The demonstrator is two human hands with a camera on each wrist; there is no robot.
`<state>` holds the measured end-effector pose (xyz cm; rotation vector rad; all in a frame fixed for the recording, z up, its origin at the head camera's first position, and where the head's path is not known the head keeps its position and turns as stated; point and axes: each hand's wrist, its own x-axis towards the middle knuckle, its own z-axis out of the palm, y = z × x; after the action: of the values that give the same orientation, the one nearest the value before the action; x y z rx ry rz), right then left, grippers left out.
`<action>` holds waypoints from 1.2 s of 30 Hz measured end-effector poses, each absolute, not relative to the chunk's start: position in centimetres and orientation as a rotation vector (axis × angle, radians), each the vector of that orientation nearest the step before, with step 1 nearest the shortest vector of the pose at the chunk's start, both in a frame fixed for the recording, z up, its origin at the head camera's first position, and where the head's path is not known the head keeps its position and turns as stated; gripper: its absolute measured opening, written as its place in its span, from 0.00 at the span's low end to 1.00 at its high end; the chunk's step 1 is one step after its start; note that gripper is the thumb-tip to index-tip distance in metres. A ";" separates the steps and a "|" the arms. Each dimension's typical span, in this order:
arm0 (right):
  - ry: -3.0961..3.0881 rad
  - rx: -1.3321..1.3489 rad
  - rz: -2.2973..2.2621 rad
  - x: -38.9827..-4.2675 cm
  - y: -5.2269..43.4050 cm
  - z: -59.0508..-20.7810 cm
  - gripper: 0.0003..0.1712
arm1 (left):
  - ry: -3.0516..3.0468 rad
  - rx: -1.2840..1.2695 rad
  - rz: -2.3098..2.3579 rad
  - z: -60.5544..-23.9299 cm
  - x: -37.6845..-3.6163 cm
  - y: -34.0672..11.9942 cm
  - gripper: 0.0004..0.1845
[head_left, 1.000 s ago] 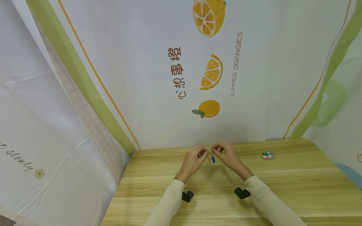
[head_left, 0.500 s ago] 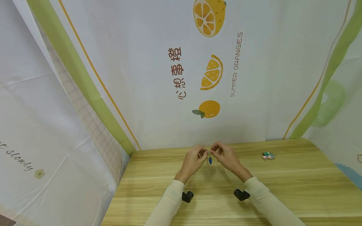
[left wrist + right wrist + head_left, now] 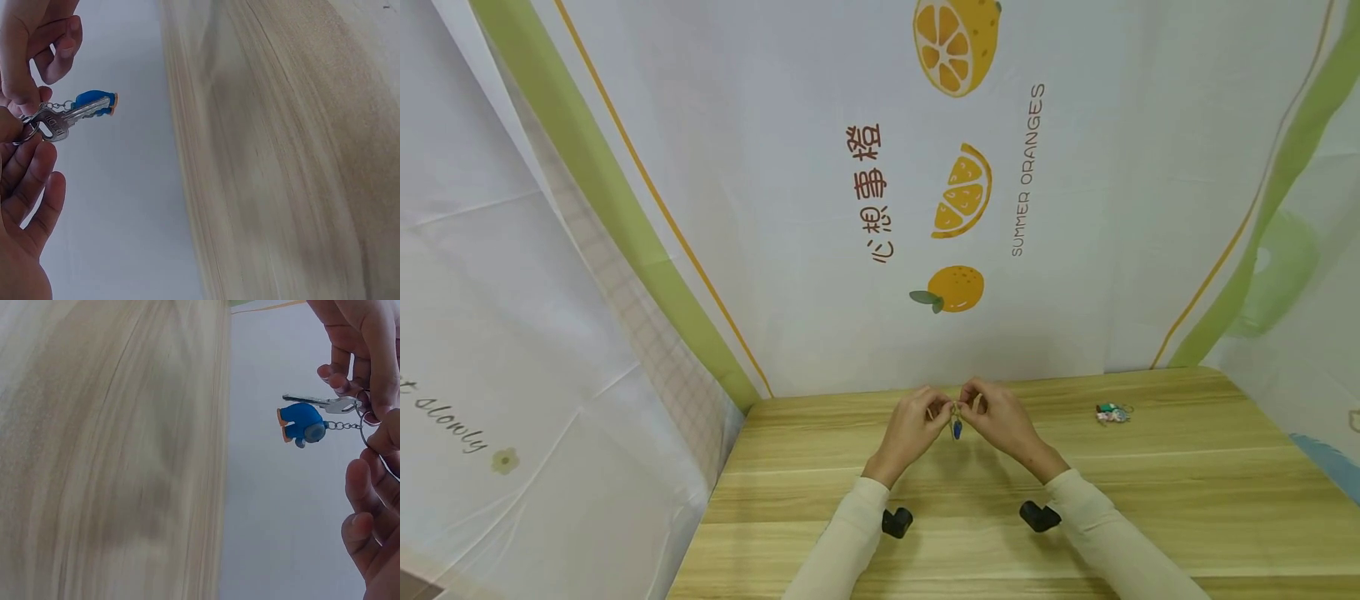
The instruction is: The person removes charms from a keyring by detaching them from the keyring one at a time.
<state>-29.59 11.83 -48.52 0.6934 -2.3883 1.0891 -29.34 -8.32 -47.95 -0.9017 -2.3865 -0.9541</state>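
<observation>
My left hand: my left hand (image 3: 912,425) is up over the table (image 3: 1150,500), and its fingers pinch the key ring (image 3: 369,434) from the left side.
My right hand: my right hand (image 3: 1000,419) is just beside it, fingertips nearly touching the other hand, and it pinches the same ring from the right side.
The key: a silver key (image 3: 62,122) hangs off the ring between my two hands, above the wood and not touching it.
The little toy: a small blue figure (image 3: 302,423) with orange feet hangs on a short chain (image 3: 342,425) next to the key.
Other keys: another small bunch of bits (image 3: 1112,412) lies on the table, well off to my right, near the back edge.
My sleeves: both arms have pale cream sleeves (image 3: 1105,533).
The wall: a white cloth (image 3: 775,208) with orange fruit pictures hangs behind the table.
</observation>
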 end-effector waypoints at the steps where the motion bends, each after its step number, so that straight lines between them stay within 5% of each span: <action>1: -2.386 0.695 1.075 -29.6 11.8 -48.5 0.03 | -2.386 -0.908 -0.947 -47.9 -29.3 -8.3 0.05; 36: -2.289 0.774 0.772 -29.7 12.0 -49.1 0.12 | -2.457 -0.931 -0.933 -47.7 -29.3 -7.9 0.06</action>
<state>-29.74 11.95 -49.09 0.7743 -2.2890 0.7722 -29.28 -7.85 -47.72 -0.9313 -2.4568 -0.9332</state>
